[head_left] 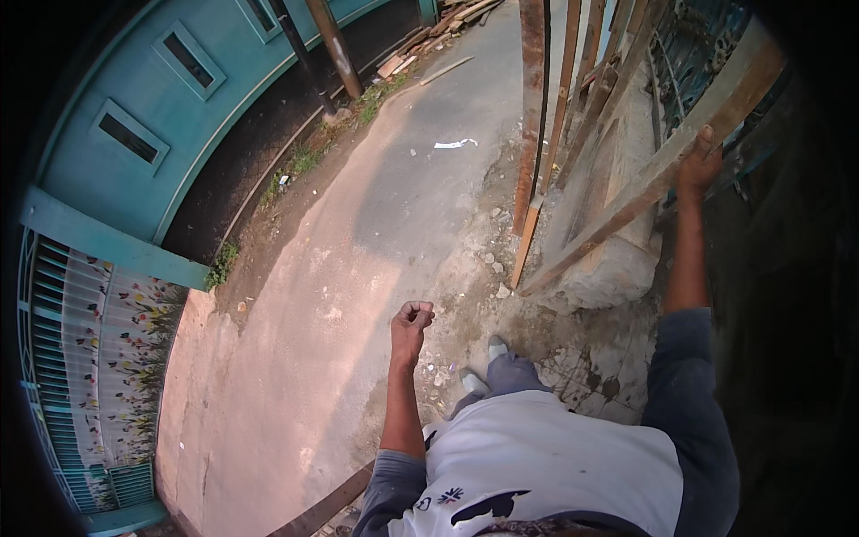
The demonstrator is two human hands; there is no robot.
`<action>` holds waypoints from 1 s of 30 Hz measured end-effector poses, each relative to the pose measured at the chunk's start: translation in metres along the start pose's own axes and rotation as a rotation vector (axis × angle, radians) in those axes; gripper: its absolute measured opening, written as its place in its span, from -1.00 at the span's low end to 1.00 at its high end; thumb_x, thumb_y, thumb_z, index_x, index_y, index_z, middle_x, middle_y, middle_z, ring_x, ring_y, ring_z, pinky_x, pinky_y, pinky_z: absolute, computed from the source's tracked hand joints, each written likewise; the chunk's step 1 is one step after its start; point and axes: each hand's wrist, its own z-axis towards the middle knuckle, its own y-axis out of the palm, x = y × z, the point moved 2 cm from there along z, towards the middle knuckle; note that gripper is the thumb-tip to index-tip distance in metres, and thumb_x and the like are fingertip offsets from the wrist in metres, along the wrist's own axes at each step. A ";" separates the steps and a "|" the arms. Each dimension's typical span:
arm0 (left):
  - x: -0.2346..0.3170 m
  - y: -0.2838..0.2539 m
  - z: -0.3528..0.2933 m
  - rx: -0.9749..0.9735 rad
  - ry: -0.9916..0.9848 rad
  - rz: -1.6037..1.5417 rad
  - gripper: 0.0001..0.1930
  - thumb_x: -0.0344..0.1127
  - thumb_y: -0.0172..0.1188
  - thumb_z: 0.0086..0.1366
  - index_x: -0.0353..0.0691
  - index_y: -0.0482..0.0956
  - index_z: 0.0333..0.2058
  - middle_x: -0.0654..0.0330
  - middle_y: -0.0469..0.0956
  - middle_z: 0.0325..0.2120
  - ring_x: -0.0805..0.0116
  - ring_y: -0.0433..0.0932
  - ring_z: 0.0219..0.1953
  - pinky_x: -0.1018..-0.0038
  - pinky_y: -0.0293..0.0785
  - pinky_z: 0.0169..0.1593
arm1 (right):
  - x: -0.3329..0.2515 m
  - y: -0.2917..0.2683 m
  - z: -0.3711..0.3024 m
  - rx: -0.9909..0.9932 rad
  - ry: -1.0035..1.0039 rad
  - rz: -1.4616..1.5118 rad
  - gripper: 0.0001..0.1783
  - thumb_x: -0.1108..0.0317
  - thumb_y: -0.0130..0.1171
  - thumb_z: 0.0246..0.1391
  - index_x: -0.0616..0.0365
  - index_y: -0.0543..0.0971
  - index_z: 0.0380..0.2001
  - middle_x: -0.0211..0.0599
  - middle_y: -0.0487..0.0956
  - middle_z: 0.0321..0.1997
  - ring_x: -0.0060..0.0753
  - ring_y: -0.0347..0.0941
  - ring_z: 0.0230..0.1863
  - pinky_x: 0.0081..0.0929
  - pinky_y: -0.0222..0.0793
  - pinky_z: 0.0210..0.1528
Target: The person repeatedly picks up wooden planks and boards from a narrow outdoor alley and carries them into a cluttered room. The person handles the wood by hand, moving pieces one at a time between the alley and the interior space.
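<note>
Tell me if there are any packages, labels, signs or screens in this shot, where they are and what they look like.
No packages, labels, signs or screens show.
Nearest thing: a white scrap of litter on the concrete path, flat and crumpled; too small to tell if it is a wrapper.
The right hand grips a leaning wooden plank; the left hand is a closed, empty fist.

Bare, dusty concrete ground [358,268] strewn with a white paper scrap [455,143], small stones [494,259] beside leaning wooden planks [530,215], weeds [304,161] along the left edge.
</note>
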 end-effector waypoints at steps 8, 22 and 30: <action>0.286 0.099 -0.153 -1.419 0.934 -0.265 -0.87 -0.31 0.28 0.27 -0.17 0.70 -0.24 0.17 0.57 -0.37 0.28 0.53 -0.37 0.33 0.39 -0.27 | 0.014 0.008 0.001 -0.031 0.003 0.117 -0.29 -0.17 0.06 0.25 0.40 0.42 0.01 -0.09 0.56 -0.16 -0.31 0.54 -0.24 -0.39 0.47 -0.13; 0.293 0.117 -0.165 -1.033 0.892 -0.799 -0.83 -0.31 0.08 0.40 -0.18 0.62 -0.18 0.13 0.57 -0.48 0.34 0.49 -0.52 0.40 0.32 -0.39 | 0.020 0.003 0.007 -0.029 0.105 0.190 -0.28 -0.16 0.02 0.28 0.44 0.43 0.01 -0.04 0.58 -0.14 -0.27 0.56 -0.18 -0.40 0.49 -0.13; 0.341 0.104 -0.178 -0.490 0.883 -1.098 -0.84 -0.34 0.23 0.30 -0.31 0.59 -0.24 0.03 0.60 -0.41 0.30 0.56 -0.42 0.42 0.42 -0.32 | 0.001 0.011 -0.005 -0.021 0.123 -0.120 -0.27 -0.13 0.01 0.29 0.48 0.46 0.04 0.05 0.57 -0.07 -0.11 0.55 -0.10 -0.26 0.45 -0.06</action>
